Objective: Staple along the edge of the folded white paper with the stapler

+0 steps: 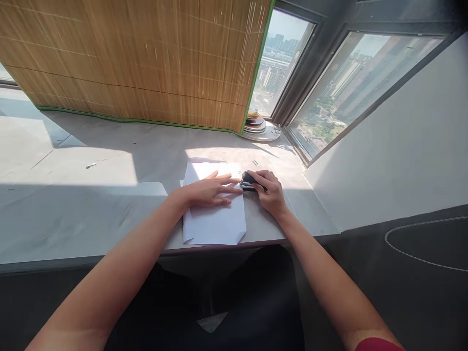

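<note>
White sheets of paper (215, 224) lie on the grey stone sill, close to its front edge. Across them rests my left hand (210, 190), palm down with the fingers spread toward the right edge of the paper. My right hand (269, 191) is wrapped round a small black stapler (248, 181). The stapler's nose sits at the right edge of the paper, beside my left fingertips. Whether its jaws are pressed together on the sheets I cannot tell. The lower corners of the paper are creased or folded.
Behind the paper hangs a bamboo blind (146, 63) with green edging. A stack of plates (260, 129) stands in the corner by the windows. Small bits, perhaps staples (255, 162), lie beyond the stapler. A white wall (395, 146) bounds the right side.
</note>
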Motion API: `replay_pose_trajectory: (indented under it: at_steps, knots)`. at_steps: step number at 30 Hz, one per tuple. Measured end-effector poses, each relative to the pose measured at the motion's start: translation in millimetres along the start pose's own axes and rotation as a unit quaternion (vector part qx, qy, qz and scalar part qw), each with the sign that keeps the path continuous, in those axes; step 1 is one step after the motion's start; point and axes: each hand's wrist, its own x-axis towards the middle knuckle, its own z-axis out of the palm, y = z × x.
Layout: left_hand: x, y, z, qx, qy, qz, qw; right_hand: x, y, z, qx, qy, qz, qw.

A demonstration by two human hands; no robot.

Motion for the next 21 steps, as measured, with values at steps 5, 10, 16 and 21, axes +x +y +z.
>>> replay_pose_trajectory:
  at_steps: [5,10,16,21]
  knots:
    - [3.5,-0.9,3.3,-0.003,0.004,-0.047,0.999,-0.5,-1.5,-1.0,-0.025,-0.012,0.034,0.999]
    - [4.2,1.7,1.2,-0.031,0.017,-0.043,0.998,-0.3,-1.7,-0.6,-0.030,-0.014,0.039,0.999]
    - [6.1,2.3,2.6,-0.029,0.020,-0.043,0.998,-0.9,-1.1,1.5,-0.075,-0.022,0.035,0.996]
    - [5.8,2.2,3.2,-0.017,0.016,-0.034,0.999,-2.0,-1.1,3.1,-0.089,-0.020,0.027,0.995]
